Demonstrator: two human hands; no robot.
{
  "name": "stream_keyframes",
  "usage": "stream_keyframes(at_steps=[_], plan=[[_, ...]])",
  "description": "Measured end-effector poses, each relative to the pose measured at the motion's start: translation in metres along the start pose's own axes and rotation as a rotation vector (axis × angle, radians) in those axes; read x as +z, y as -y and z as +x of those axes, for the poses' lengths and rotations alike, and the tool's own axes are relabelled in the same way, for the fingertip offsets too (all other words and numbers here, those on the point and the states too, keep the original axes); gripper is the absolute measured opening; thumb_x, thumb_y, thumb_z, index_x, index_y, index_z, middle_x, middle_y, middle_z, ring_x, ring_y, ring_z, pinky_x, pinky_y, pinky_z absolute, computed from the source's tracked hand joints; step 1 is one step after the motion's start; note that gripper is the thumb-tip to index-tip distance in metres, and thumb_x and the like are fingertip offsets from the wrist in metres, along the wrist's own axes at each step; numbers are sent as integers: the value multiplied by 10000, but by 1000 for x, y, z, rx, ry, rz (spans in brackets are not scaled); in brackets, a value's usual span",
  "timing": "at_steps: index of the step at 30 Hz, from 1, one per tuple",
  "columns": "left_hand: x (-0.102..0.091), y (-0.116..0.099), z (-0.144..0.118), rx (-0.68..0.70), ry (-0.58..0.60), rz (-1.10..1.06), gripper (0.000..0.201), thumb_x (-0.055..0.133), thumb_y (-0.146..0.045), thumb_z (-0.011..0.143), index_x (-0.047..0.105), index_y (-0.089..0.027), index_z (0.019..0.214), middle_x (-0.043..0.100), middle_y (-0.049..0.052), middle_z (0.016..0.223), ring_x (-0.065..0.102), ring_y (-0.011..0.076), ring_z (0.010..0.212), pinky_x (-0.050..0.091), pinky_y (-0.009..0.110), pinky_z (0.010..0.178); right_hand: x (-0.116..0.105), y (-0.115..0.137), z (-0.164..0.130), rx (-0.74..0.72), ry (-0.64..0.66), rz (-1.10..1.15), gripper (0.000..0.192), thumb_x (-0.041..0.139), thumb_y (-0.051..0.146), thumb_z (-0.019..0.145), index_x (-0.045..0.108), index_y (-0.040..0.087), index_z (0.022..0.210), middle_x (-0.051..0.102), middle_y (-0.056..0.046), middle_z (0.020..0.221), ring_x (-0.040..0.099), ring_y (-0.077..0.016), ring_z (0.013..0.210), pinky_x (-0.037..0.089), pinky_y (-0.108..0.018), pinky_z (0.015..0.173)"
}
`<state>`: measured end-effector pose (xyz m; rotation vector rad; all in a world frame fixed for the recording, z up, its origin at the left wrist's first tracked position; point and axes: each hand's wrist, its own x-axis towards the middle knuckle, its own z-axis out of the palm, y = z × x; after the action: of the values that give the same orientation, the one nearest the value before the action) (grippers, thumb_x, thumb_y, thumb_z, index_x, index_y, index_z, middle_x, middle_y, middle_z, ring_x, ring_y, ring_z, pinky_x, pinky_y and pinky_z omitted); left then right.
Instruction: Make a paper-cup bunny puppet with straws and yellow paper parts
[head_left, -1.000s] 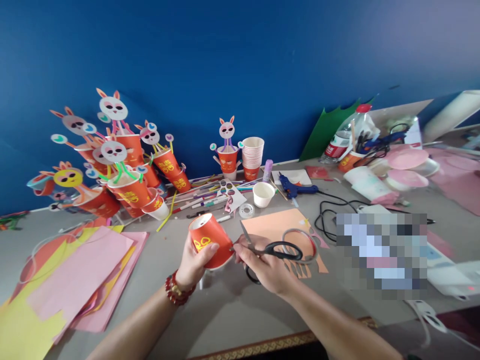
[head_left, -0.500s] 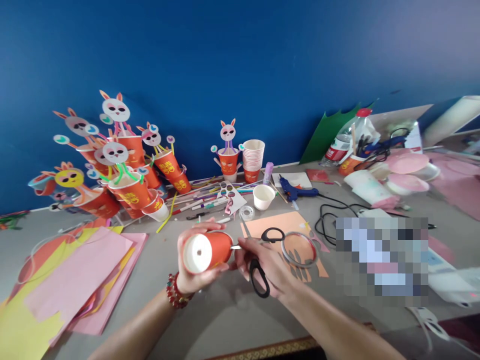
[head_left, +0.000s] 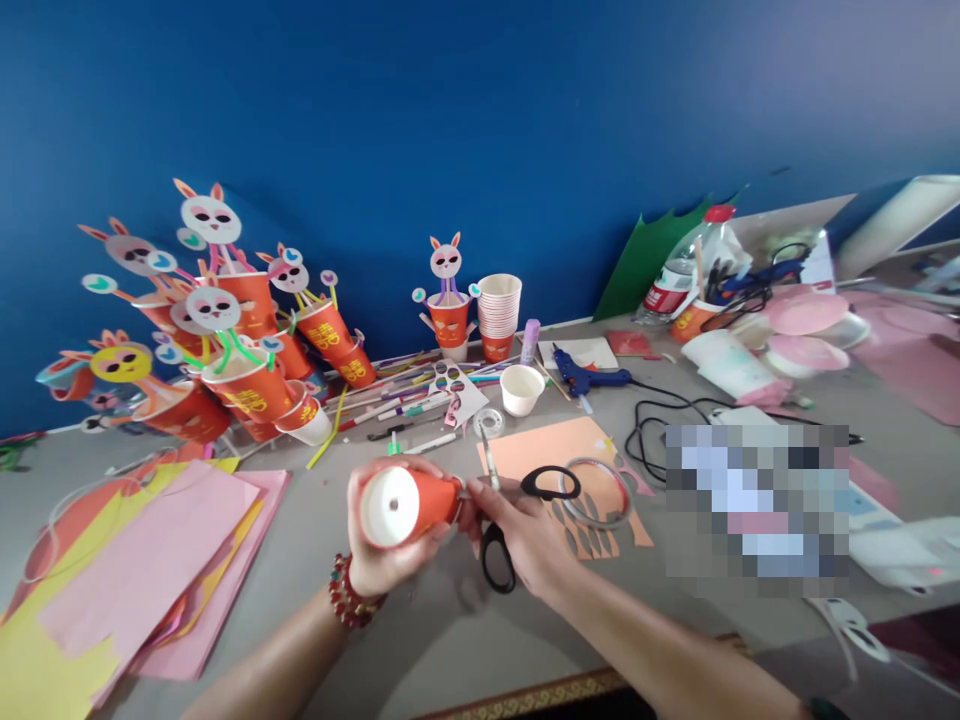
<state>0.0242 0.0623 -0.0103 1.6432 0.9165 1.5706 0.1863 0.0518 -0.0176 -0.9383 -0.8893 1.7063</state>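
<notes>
An orange paper cup (head_left: 409, 505) is held on its side above the grey table (head_left: 420, 630), its white base turned toward the camera. It is wrapped by the left hand (head_left: 390, 545), fingers curled over the top and thumb beneath. Black-handled scissors (head_left: 506, 510) are gripped in the right hand (head_left: 525, 530), blades apparently open; one tip seems to meet the cup's side, though blur hides the contact. An orange paper sheet (head_left: 555, 450) lies just beyond.

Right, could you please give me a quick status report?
Left hand grips red paper cup sideways. Right hand holds black-handled scissors at its rim. Nothing between.
</notes>
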Motion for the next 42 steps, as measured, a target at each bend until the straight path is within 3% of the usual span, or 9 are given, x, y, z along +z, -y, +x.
stream_keyframes(at_steps=[3,7,14,21,24,28,34,37,42], plan=[[2,-1,4,-7,16,-86,539,797,-278,716,496,-253,1163,691,69,976,690,247,863,569,435,796,-2,3,0,-112,35,-103,477,619,568,861,620,159,616,556,10,553,496,-98,480,365,-222,455],[-1,1,4,-174,33,-146,514,782,-306,724,520,-219,1158,694,68,928,691,240,826,567,409,782,-8,7,0,-261,101,-283,457,536,496,945,582,171,629,531,11,597,506,-107,556,392,-229,525],[-9,5,4,-375,38,-145,498,802,-414,671,593,-172,1053,700,91,909,678,244,804,560,380,744,-16,18,-1,-334,205,-543,435,454,437,1000,598,176,683,565,-4,663,559,-131,633,424,-245,596],[-11,9,9,-538,109,-282,557,793,-381,687,549,-191,1150,705,69,921,676,225,788,554,371,746,-20,32,0,-534,259,-890,414,456,394,1000,611,196,671,603,-26,678,574,-165,700,439,-283,697],[-9,7,10,-457,152,-364,476,746,-427,727,586,-182,1103,708,94,960,681,254,855,555,394,774,-21,30,-1,-492,257,-816,438,429,414,1007,613,193,676,564,-13,647,543,-142,619,422,-262,605],[-5,8,12,-343,78,-459,508,741,-471,714,606,-185,1111,708,108,983,668,292,970,537,435,857,-19,24,-1,-462,163,-471,455,450,448,993,626,179,670,554,-15,669,549,-131,577,424,-249,533],[-3,8,13,-413,90,-568,553,730,-554,692,615,-211,1110,710,114,976,678,317,973,542,489,837,-14,15,-1,-482,33,-204,467,474,442,981,658,188,634,566,-30,642,563,-158,582,442,-282,556],[-3,7,13,-438,94,-570,567,729,-575,679,622,-214,1103,711,114,978,680,319,969,546,493,827,-15,9,-2,-452,-2,-206,497,470,463,977,675,189,617,623,-61,694,598,-185,656,480,-308,623],[-6,16,9,-398,97,-526,519,730,-539,715,628,-213,1106,715,112,985,683,303,953,547,483,833,-16,-2,-2,-350,33,-161,394,518,501,955,741,203,829,715,-59,787,655,-188,663,525,-325,665]])
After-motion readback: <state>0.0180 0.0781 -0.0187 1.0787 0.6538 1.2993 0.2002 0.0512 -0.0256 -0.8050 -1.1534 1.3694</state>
